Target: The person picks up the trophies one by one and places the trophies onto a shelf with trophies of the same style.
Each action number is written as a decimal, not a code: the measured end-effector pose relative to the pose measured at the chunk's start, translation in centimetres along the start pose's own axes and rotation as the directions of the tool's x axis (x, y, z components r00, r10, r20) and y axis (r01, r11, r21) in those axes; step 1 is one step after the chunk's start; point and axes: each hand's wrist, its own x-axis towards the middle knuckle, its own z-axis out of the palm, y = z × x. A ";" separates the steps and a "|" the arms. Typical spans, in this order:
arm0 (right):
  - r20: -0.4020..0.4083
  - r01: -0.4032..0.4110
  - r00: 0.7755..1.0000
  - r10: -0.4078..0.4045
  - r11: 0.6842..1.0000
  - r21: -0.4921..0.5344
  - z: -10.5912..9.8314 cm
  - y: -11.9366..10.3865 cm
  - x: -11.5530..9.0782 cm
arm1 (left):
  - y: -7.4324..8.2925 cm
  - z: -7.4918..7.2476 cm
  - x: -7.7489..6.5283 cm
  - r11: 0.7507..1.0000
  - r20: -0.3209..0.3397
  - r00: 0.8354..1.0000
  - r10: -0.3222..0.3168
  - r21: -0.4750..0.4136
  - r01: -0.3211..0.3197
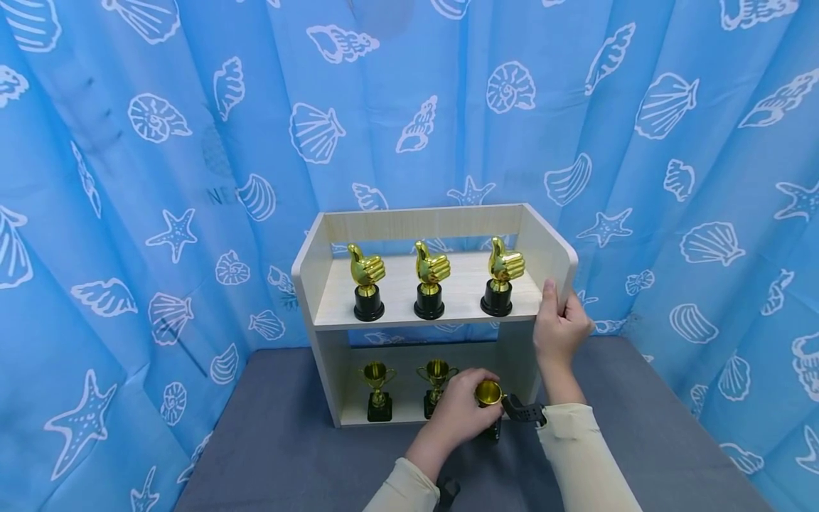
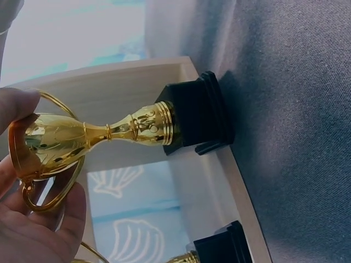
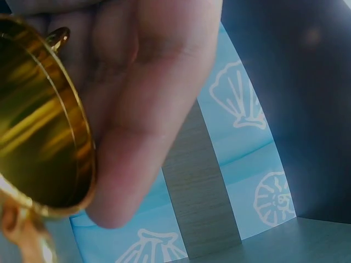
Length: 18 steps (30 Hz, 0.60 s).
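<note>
My left hand (image 1: 462, 402) pinches the bowl of a gold trophy cup (image 1: 489, 393) at the front right of the lower shelf. In the left wrist view, thumb and fingers are at the rim, and the cup's black square base (image 2: 194, 115) stands near the shelf's front edge. The right hand (image 1: 560, 327) grips the right side panel (image 1: 547, 249) of the small pale wooden shelf unit, thumb on the inner side. Close up in the right wrist view are the cup's gold bowl (image 3: 44, 120) and fingers beside it.
Three gold thumbs-up trophies (image 1: 429, 277) on black bases line the upper shelf. Below, two matching trophy cups (image 1: 379, 391) stand to the left of the held one. The unit rests on a grey cloth surface (image 1: 275, 434), before a blue seashell curtain (image 1: 256, 142).
</note>
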 end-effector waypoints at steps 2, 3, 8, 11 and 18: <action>-0.005 -0.006 1.000 0.006 1.000 -0.006 0.0 -0.1 0.0 | 0.0 0.1 0.1 1.000 -0.003 1.000 -0.002 0.001 0.002; -0.013 -0.010 1.000 0.010 1.000 -0.005 0.0 -0.2 -0.1 | -0.1 0.1 0.1 1.000 -0.003 1.000 -0.004 0.000 0.004; -0.044 -0.009 0.999 0.009 1.000 -0.006 0.1 -1.4 -0.3 | -0.2 0.4 0.2 1.000 -0.024 0.999 -0.024 0.005 0.024; -0.054 0.004 0.999 -0.003 1.000 0.016 -0.1 -2.5 -0.4 | -0.3 0.6 0.4 0.999 -0.048 0.999 -0.017 0.029 0.018; -0.048 0.026 0.999 -0.025 0.999 0.033 -0.3 -3.5 -0.4 | -0.2 1.0 0.8 0.999 -0.094 0.996 0.012 0.049 -0.007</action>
